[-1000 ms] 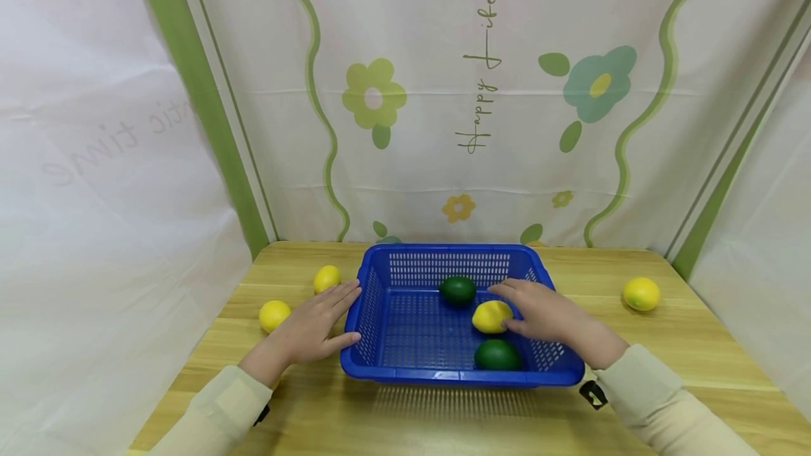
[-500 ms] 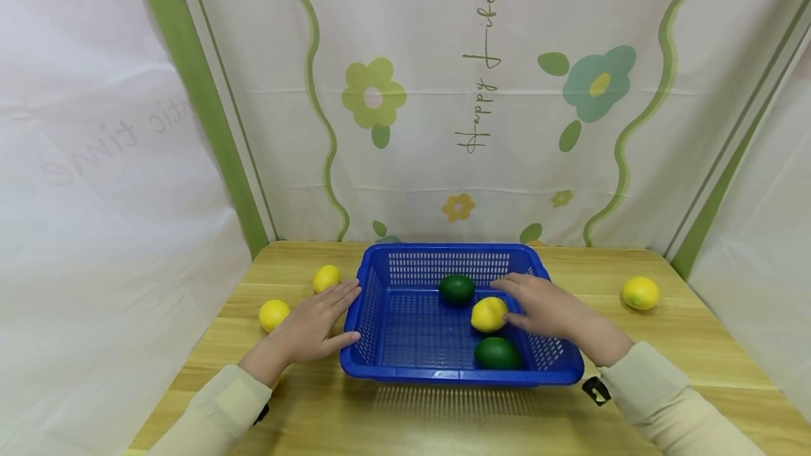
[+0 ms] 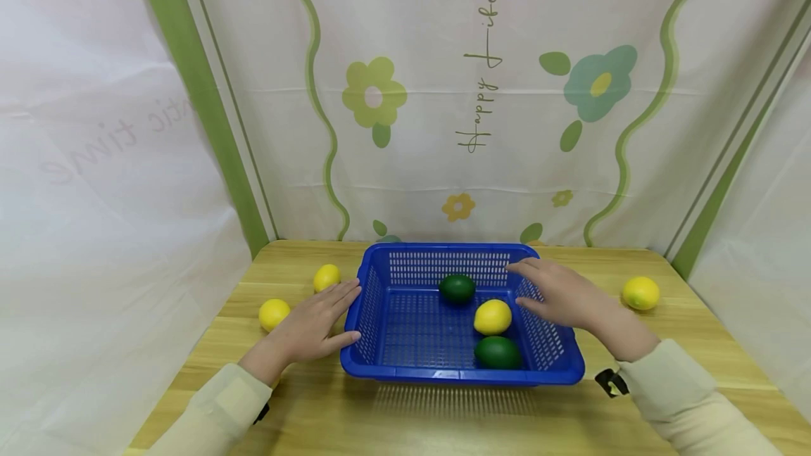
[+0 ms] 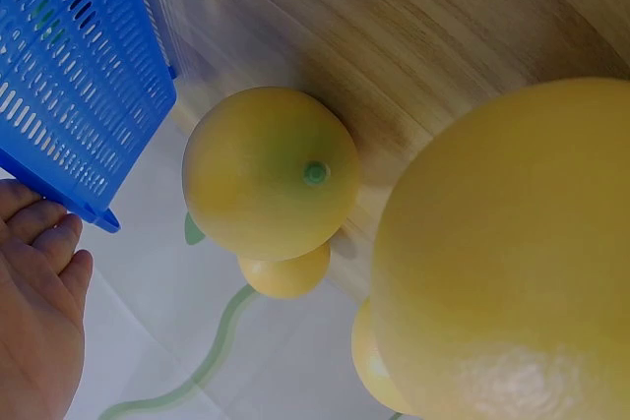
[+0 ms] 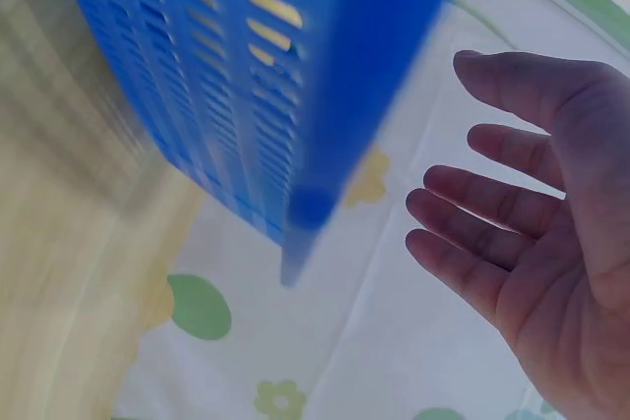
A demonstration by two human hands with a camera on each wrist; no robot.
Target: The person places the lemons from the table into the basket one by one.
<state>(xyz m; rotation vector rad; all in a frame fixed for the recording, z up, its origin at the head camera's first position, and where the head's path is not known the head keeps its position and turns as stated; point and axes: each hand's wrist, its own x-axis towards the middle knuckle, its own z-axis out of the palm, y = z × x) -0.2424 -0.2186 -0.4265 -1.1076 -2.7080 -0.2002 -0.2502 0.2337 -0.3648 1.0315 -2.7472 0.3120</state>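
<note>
A blue perforated plastic basket (image 3: 443, 376) stands on the wooden table. Inside lie a yellow lemon (image 3: 493, 317) and two dark green oval fruits, one behind the lemon (image 3: 457, 288) and one in front (image 3: 497, 352). My left hand (image 3: 307, 327) rests its extended fingers against the basket's left rim. Over the right rim hovers my right hand (image 3: 560, 294), fingers spread and holding nothing. In the right wrist view, that hand (image 5: 541, 213) is apart from the basket wall (image 5: 197, 66).
Left of the basket sit lemons, one nearer (image 3: 274, 315) and one farther back (image 3: 327, 278). The left wrist view shows several, including a large close one (image 4: 522, 263). Another lemon (image 3: 641, 293) lies at the far right. A printed curtain (image 3: 418, 125) stands behind the table.
My right hand has let go of the lemon in the basket and moved up and right to above the rim. The lemon has shifted slightly. My left hand has stayed put.
</note>
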